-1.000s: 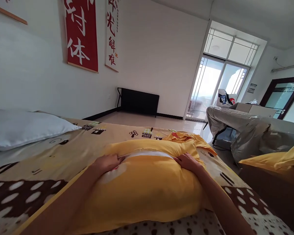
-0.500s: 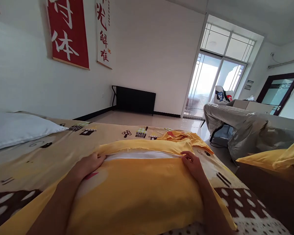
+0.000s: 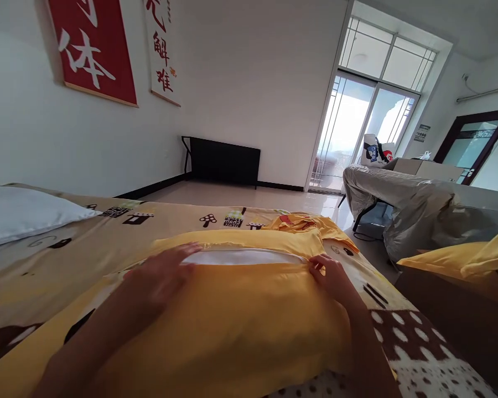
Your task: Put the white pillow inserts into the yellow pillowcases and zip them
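A yellow pillowcase (image 3: 240,315) lies on the bed in front of me, with a white pillow insert (image 3: 240,257) showing through its long slit opening. Over the left end of that slit is my left hand (image 3: 160,279), blurred by motion, its fingers stretched out and thumb apart. At the opposite end, my right hand (image 3: 332,276) pinches the edge of the pillowcase between thumb and fingers. Most of the insert is hidden under the yellow cloth.
A white pillow (image 3: 33,213) rests on the patterned bedspread (image 3: 174,218) at left. Crumpled yellow cloth (image 3: 302,222) lies beyond the pillowcase. More yellow fabric (image 3: 452,260) is at right, near a plastic-covered table (image 3: 402,188). A folded black panel (image 3: 224,160) leans by the wall.
My left hand has come off the left corner of the opening and moved inward over the slit, its fingers now extended. The right hand keeps its pinch. The slit gapes slightly wider.
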A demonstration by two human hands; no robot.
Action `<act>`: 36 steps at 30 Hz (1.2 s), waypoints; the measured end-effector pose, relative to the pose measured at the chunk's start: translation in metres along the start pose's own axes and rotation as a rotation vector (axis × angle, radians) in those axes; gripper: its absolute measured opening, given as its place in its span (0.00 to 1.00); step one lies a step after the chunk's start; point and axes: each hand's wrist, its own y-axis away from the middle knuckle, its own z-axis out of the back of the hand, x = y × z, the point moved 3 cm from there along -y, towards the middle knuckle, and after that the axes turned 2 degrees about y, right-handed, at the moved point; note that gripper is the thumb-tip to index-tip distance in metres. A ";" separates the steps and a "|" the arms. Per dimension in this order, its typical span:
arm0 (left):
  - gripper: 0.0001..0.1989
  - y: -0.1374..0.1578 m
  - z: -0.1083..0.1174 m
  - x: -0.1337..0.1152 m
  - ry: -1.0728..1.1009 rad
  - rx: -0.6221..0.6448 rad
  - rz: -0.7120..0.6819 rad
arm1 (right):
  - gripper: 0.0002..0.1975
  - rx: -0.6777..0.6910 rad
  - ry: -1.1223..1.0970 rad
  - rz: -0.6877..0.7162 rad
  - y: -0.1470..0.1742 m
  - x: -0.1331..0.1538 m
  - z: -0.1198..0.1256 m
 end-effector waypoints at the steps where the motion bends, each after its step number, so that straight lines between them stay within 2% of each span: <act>1: 0.25 -0.001 -0.009 -0.011 0.031 0.073 -0.069 | 0.11 0.009 -0.014 -0.007 -0.001 -0.001 -0.001; 3: 0.26 -0.004 -0.028 -0.025 0.026 0.223 -0.110 | 0.11 0.012 -0.054 -0.036 -0.002 -0.005 -0.003; 5: 0.25 -0.006 -0.041 -0.031 -0.025 0.287 -0.103 | 0.09 0.004 -0.085 -0.075 -0.004 -0.008 -0.004; 7: 0.22 -0.009 -0.045 -0.038 -0.093 0.281 -0.094 | 0.09 -0.002 -0.107 -0.082 -0.004 -0.009 -0.002; 9: 0.18 -0.012 -0.043 -0.057 -0.152 0.233 -0.107 | 0.12 0.002 -0.123 -0.032 -0.004 -0.006 0.001; 13: 0.19 -0.028 -0.047 -0.130 -0.148 0.208 -0.290 | 0.15 -0.016 -0.109 0.064 -0.001 0.003 0.004; 16: 0.16 -0.049 -0.068 -0.186 -0.095 0.280 -0.401 | 0.16 -0.011 -0.111 0.043 0.000 0.003 0.002; 18: 0.14 -0.063 -0.089 -0.206 -0.053 0.316 -0.393 | 0.13 -0.013 -0.115 0.016 -0.001 0.001 0.000; 21: 0.12 -0.070 -0.123 -0.208 0.013 0.312 -0.345 | 0.08 -0.020 -0.130 -0.001 -0.003 -0.004 -0.003; 25: 0.10 -0.062 -0.154 -0.187 0.105 0.273 -0.323 | 0.08 0.103 -0.172 0.037 -0.007 -0.010 -0.011; 28: 0.07 -0.058 -0.160 -0.176 0.198 0.269 -0.287 | 0.07 0.137 -0.179 0.065 -0.008 -0.008 -0.013; 32: 0.03 -0.059 -0.158 -0.174 0.279 0.262 -0.241 | 0.06 0.093 -0.198 0.042 -0.008 -0.003 -0.005; 36: 0.03 -0.057 -0.158 -0.178 0.291 0.163 -0.326 | 0.03 0.060 -0.311 -0.028 -0.007 -0.003 0.004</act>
